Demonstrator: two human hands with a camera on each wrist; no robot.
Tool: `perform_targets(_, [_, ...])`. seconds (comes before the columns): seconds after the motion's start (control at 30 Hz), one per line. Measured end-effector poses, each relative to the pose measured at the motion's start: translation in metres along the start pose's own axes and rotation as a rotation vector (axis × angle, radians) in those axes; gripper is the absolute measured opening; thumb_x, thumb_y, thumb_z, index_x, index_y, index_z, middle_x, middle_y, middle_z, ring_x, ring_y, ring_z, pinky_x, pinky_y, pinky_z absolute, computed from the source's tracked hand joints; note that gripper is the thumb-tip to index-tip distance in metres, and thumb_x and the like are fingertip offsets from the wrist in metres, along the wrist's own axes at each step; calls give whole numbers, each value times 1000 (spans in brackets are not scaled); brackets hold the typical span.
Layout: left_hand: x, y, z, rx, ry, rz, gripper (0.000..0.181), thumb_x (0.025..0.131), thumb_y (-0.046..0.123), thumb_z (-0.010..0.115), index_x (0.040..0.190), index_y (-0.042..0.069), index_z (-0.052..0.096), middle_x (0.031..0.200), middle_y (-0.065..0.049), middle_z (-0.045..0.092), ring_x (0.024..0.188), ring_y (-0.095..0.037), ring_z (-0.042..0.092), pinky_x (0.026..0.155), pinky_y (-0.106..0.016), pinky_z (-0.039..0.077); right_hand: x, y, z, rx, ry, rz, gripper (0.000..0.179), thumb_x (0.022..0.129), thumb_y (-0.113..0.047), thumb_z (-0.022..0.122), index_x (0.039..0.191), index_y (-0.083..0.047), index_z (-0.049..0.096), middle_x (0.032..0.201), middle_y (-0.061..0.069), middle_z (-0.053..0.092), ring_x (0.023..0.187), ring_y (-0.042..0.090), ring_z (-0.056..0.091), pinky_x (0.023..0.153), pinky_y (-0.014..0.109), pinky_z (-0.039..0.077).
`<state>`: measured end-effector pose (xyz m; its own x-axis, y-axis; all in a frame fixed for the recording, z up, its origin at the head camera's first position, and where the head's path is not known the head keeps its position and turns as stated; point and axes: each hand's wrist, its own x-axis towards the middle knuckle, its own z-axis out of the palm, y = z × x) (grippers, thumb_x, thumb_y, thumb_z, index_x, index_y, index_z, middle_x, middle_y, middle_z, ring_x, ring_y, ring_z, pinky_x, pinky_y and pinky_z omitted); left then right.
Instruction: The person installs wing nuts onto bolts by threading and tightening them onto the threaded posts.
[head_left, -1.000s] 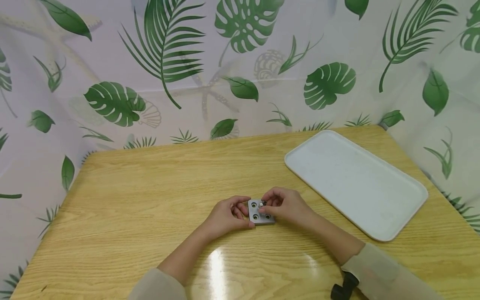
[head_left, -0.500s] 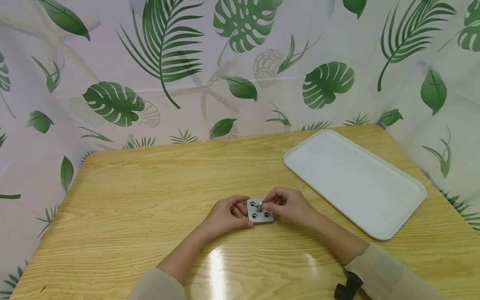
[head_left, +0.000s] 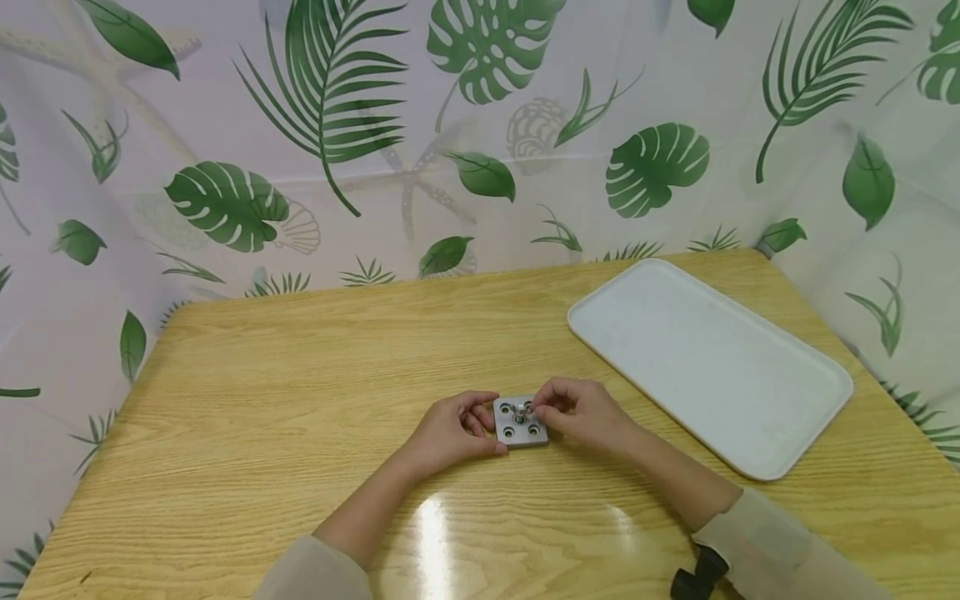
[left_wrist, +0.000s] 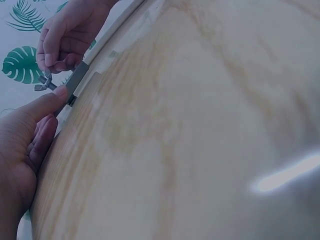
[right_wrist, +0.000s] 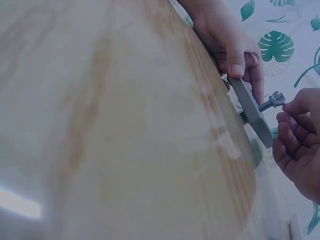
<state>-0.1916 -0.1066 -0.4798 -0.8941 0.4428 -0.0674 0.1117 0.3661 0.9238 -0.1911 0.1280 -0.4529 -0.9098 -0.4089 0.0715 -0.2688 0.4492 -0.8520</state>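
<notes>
A square grey metal plate (head_left: 521, 439) with a hole near each corner lies in front of me in the head view. A silver wing screw (head_left: 520, 413) stands up from its middle; in the right wrist view its shank (right_wrist: 265, 106) rises from the plate's face, and a short stub (right_wrist: 243, 117) sticks out beneath. My left hand (head_left: 452, 433) grips the plate from the left, thumb at the near corner and fingers at the far one. My right hand (head_left: 583, 414) pinches one wing of the screw between thumb and forefinger, its other fingers curled beside the plate.
A white rectangular tray (head_left: 708, 367) lies at an angle on the wooden table (head_left: 322, 375), right of my hands. Behind the table hangs a leaf-print cloth (head_left: 375, 192). A black clip-like piece (head_left: 701, 575) is at my right sleeve.
My right hand has drawn slightly to the right, from over the screw's head to its right wing, so more of the screw shows. My left hand keeps its grip on the plate.
</notes>
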Motion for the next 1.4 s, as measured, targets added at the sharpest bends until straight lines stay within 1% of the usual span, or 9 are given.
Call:
perform_targets(0.17, [-1,1,0,-9,-1,-5,70,69,23,85,131,9,55,91,0,61,76,-12,59,68,-22,49,0,-1,-1,18,-14,-5,4,88,-7,64,86,-4,67,84,5,65,73,8,53,64,20,45])
perform_targets(0.4, [-1,-1,0,-16,-5,-14,70,69,23,85,131,10,55,91,-2,61,76,-13,59,68,-22,49,0,2,1,-2,-27,-25,5,89,-8,64,88,-5,67,86,5,66,74,7,55,66,21,46])
perform_targets(0.57, [-1,0,0,-17,-8,-16,70,69,24,85,131,9,55,91,-2,60,76,-14,58,68,-22,49,1,3,2,-20,-22,-29,6,88,-12,67,87,-7,68,82,2,66,71,7,55,64,21,47])
perform_targets(0.77, [-1,-1,0,-16,-6,-16,71,69,25,85,131,10,54,91,0,61,76,-13,59,69,-23,49,1,0,4,-47,17,1,13,84,-18,73,89,-8,67,77,-1,63,69,9,55,61,22,46])
perform_targets(1.07, [-1,-1,0,-13,-13,-16,70,70,24,85,132,11,53,92,0,60,77,-12,59,70,-23,49,4,-4,10,-39,41,52,26,80,-23,77,96,-4,67,78,1,64,70,13,57,61,23,48])
perform_targets(1.27, [-2,-1,0,-1,-20,-12,72,70,29,85,132,12,53,92,1,61,78,-13,60,71,-24,50,6,-6,11,-12,26,58,26,80,-20,77,97,-4,67,79,1,64,71,14,58,60,23,48])
perform_targets(1.4, [-1,-1,0,-2,-17,-13,72,70,28,85,132,12,53,92,1,61,77,-13,60,70,-24,50,6,-7,10,-16,32,59,25,79,-21,77,95,-4,67,78,1,64,70,13,57,59,22,48])
